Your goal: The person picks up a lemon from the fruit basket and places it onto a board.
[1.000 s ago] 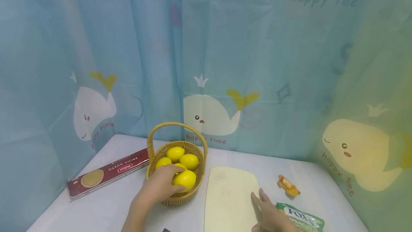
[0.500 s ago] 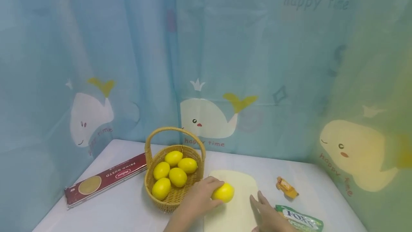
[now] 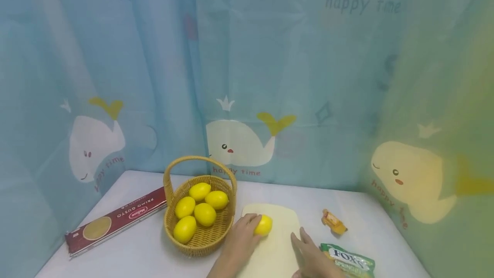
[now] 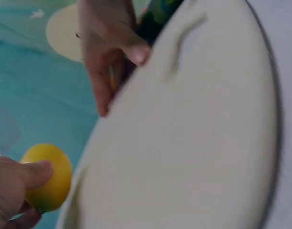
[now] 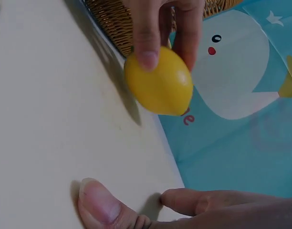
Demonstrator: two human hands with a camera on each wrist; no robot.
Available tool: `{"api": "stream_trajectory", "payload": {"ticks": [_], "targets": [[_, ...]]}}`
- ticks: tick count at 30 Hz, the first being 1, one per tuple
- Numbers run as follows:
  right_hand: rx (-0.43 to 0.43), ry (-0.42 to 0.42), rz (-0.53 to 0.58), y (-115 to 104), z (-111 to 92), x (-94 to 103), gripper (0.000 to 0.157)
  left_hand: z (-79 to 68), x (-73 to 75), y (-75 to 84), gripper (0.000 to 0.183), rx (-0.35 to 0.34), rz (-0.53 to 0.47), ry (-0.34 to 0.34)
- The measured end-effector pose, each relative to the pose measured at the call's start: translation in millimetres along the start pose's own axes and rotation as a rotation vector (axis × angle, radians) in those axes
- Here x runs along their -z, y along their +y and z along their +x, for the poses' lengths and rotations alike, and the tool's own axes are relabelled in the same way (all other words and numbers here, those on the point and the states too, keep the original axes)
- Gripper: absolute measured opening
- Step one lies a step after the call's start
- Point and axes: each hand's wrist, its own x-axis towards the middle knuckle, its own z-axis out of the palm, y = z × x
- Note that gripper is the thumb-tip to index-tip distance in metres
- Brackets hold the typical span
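Observation:
In the head view my left hand (image 3: 241,236) grips a lemon (image 3: 264,225) over the left part of the cream cutting board (image 3: 275,248). Thumb and fingers press on opposite sides of the fruit; the right wrist view shows this lemon (image 5: 158,85) with a shadow on the board below it. My right hand (image 3: 311,253) rests at the board's right edge, thumb on its surface and fingers extended along the edge. Left of the board stands a wicker basket (image 3: 200,250) with an arched handle, several lemons (image 3: 205,214) inside.
A dark red Primo Gusto packet (image 3: 115,222) lies left of the basket. Right of the board are a small orange wrapped packet (image 3: 334,222) and a green Fox's bag (image 3: 349,261), close to my right hand. A whale-printed curtain (image 3: 247,76) encloses the white table (image 3: 135,252).
My left hand has lifted a lemon out of the basket and carried it right, over the cutting board. My right hand has stayed at the board's edge. The head view has shifted slightly.

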Motion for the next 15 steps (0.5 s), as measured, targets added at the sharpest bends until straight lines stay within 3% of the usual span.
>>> {"api": "stream_trajectory", "payload": {"ticks": [5,10,15], "targets": [[-0.042,-0.005,-0.009,1.0,3.6,-2.0,0.111,1.0,-16.2,-8.1,0.053,0.041,-0.107,0.026],[-0.068,-0.017,-0.029,-0.3,3.7,-2.0,0.115,-0.8,-27.3,-16.8,0.054,0.097,-0.331,0.023],[0.013,-0.005,-0.036,-0.4,0.4,0.1,0.112,-1.8,-33.6,-25.8,0.052,0.165,-0.506,0.047]]}}
